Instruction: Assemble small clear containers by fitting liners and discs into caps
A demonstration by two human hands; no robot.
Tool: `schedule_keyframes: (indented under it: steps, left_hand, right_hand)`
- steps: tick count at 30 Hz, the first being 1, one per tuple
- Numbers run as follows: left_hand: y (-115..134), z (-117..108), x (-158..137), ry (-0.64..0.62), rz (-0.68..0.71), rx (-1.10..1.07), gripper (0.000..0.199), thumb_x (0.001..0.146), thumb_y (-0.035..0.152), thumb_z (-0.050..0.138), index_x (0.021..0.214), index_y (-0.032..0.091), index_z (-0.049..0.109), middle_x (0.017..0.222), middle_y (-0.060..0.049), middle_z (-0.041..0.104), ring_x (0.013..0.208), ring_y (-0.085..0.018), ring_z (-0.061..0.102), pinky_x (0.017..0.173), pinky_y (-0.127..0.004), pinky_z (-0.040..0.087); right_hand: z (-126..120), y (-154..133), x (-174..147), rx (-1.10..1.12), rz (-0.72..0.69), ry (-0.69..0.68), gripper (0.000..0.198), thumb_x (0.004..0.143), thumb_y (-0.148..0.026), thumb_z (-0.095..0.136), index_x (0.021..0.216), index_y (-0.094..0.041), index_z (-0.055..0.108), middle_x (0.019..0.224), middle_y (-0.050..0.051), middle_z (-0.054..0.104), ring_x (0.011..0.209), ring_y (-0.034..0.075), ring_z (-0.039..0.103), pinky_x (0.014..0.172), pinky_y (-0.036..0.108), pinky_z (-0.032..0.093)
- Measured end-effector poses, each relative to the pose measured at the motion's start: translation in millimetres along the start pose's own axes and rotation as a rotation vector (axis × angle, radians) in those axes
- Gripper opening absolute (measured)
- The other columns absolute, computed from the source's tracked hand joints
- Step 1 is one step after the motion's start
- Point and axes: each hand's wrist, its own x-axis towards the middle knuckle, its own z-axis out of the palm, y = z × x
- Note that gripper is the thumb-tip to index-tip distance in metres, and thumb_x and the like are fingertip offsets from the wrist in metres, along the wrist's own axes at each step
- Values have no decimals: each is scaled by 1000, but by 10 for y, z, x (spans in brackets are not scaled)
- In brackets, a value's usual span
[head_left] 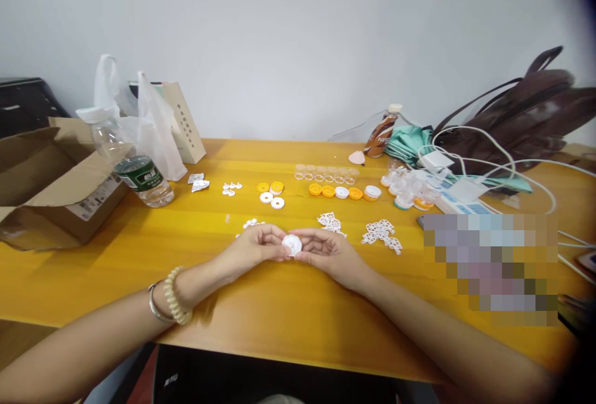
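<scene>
Between my two hands is a small round white plastic part (pixel 292 244), held just above the table. My left hand (pixel 261 244) pinches its left edge, and the fingers of my right hand (pixel 329 251) close on its right edge. Small white pieces (pixel 251 223) lie behind my left hand, partly hidden by it. Lattice-like white plastic pieces (pixel 331 223) lie behind my right hand, with a second pile of lattice pieces (pixel 382 234) to its right. Farther back sit white and orange rings (pixel 265 197) and a row of orange and white caps (pixel 341 192).
Clear round cups (pixel 326 174) stand in a row behind the caps. On the left are a cardboard box (pixel 60 187), a water bottle (pixel 148 179) and a white plastic bag (pixel 156 125). On the right, cables (pixel 503 162), a power strip (pixel 459 196) and a dark bag (pixel 512 112) crowd the table.
</scene>
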Motion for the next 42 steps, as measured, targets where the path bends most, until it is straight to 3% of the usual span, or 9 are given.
schedule_keyframes:
  steps: [3, 7, 12, 15, 18, 25, 42]
  left_hand:
    - [59, -33, 35, -60, -26, -35, 30, 70, 31, 70, 91, 11, 61, 86, -6, 67, 75, -11, 63, 78, -27, 48]
    - [138, -76, 71, -38, 83, 94, 27, 74, 33, 66, 91, 12, 61, 83, -4, 65, 74, -10, 60, 76, -27, 48]
    - [167, -86, -2, 153, 427, 508, 14, 78, 26, 61, 83, 14, 57, 80, -2, 60, 73, -11, 56, 70, -25, 45]
    - [167, -34, -81, 152, 635, 779, 9, 81, 24, 58, 83, 16, 60, 80, -2, 60, 75, -12, 55, 69, -25, 44]
    - [158, 34, -106, 158, 719, 911, 13, 83, 27, 56, 88, 17, 63, 82, -4, 61, 76, -13, 56, 70, -27, 45]
    - [123, 86, -31, 195, 617, 1048, 12, 83, 25, 58, 87, 18, 66, 80, -4, 62, 72, -15, 57, 68, -27, 46]
    - [84, 134, -16, 285, 587, 917, 12, 80, 30, 61, 81, 19, 66, 80, -2, 67, 74, -15, 60, 69, -26, 46]
  right_hand:
    - [-39, -7, 14, 11, 8, 8, 39, 68, -24, 72, 105, -19, 61, 91, 3, 67, 78, 11, 62, 81, 30, 49]
    - [-75, -26, 17, 6, 7, 8, 38, 70, -25, 70, 107, -19, 60, 97, 4, 66, 82, 12, 61, 84, 31, 47]
    - [-39, -36, 3, -7, -19, 65, 38, 69, -25, 70, 105, -20, 60, 92, 2, 66, 78, 11, 61, 80, 29, 49]
    - [27, -40, -16, -4, -60, 137, 36, 66, -25, 72, 100, -21, 61, 85, 1, 66, 77, 12, 62, 79, 29, 50]
    - [86, -30, -37, 25, -109, 190, 33, 65, -24, 73, 96, -22, 62, 82, 0, 66, 77, 12, 63, 80, 28, 50]
    - [92, 9, -51, 51, -121, 271, 29, 65, -25, 74, 91, -21, 63, 82, 2, 68, 77, 14, 65, 80, 32, 52]
    - [124, 107, -87, -58, -233, 294, 23, 70, -25, 70, 92, -23, 61, 86, 2, 69, 80, 15, 67, 80, 32, 56]
